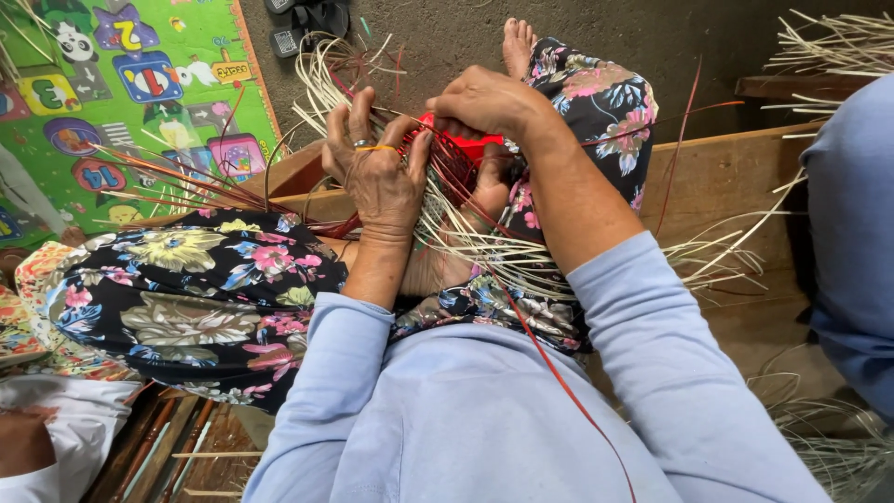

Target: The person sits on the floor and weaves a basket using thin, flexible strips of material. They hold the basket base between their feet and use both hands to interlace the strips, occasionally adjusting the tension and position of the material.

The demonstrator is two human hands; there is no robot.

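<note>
While the weaving rests on the lap between the knees, the work looks mid-row: the left hand spreads flat over pale strips, pressing them down, and the right hand curls above, pinching a red strip. Next, that strip likely needs threading under snugly.

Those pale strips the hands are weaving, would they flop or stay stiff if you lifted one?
The pale strips probably bend springily: loose ends arc rather than droop. They look thin, so likely light. The left hand presses them flat, suggesting they spring back.
</note>
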